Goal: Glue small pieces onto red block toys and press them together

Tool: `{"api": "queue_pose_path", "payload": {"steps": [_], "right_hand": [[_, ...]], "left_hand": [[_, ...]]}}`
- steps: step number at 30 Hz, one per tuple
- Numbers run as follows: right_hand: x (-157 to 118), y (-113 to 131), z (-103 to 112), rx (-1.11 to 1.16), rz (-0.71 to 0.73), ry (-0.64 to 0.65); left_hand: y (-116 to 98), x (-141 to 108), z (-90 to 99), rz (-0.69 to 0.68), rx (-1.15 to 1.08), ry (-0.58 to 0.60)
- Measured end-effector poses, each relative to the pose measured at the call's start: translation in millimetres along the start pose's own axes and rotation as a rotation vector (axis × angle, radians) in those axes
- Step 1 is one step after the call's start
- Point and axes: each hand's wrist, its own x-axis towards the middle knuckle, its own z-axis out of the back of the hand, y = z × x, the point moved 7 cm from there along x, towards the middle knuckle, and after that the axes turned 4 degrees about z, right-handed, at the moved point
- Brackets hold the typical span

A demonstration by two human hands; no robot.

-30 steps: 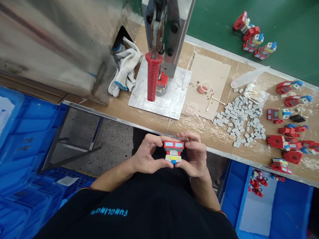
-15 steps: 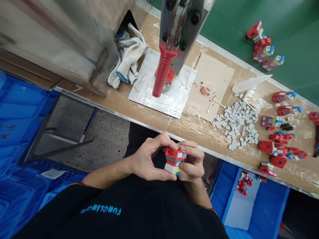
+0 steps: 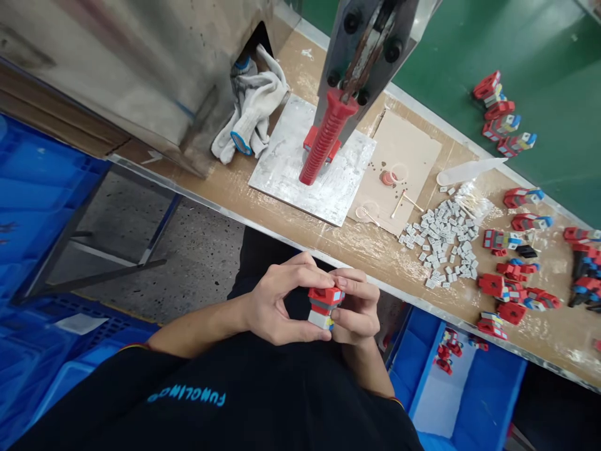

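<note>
Between my two hands, in front of my body, is a small toy figure part (image 3: 323,308) in red, grey and white with a bit of yellow and blue. My left hand (image 3: 282,300) pinches it from the left, thumb below and fingers on top. On the other side my right hand (image 3: 355,305) grips it with bent fingers at its top and side. Beyond the bench edge stands a hand press with a red handle (image 3: 328,138) over a metal plate (image 3: 291,181). A red part (image 3: 310,139) sits on that plate, partly hidden by the handle.
Cotton gloves (image 3: 256,103) lie left of the plate. To the right are cardboard (image 3: 413,141) with swabs, a pile of small grey pieces (image 3: 444,232) and several red toy parts (image 3: 514,285). A blue bin (image 3: 491,401) stands below the bench edge.
The camera view has shifted slightly, so the bench scene sits differently. Both hands still hold the toy part, which has turned a little, its red top tilting.
</note>
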Motion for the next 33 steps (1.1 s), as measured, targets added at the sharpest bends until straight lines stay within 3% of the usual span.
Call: {"api": "queue_pose_path", "payload": {"steps": [8, 12, 17, 20, 25, 29, 33], "right_hand": [[12, 11, -6, -0.133, 0.064, -0.044], [14, 8, -9, -0.100, -0.012, -0.029], [25, -5, -26, -0.108, -0.176, 0.225], [43, -11, -37, -0.109, -0.196, 0.368], [101, -39, -20, -0.168, -0.328, -0.001], [136, -53, -40, -0.094, -0.396, 0.108], [148, -23, -46, -0.028, -0.324, 0.123]], "left_hand": [[-2, -4, 4.2, -0.002, -0.050, -0.021], [6, -8, 8.2, 0.048, -0.085, -0.041], [41, -26, 22.4, 0.341, -0.306, -0.158], [64, -43, 35.8, 0.535, -0.549, -0.303], [80, -66, 73.8, 0.578, -0.810, -0.617], [83, -77, 96.4, 0.567, -0.847, -0.697], [85, -82, 106.6, 0.519, -0.870, -0.712]]}}
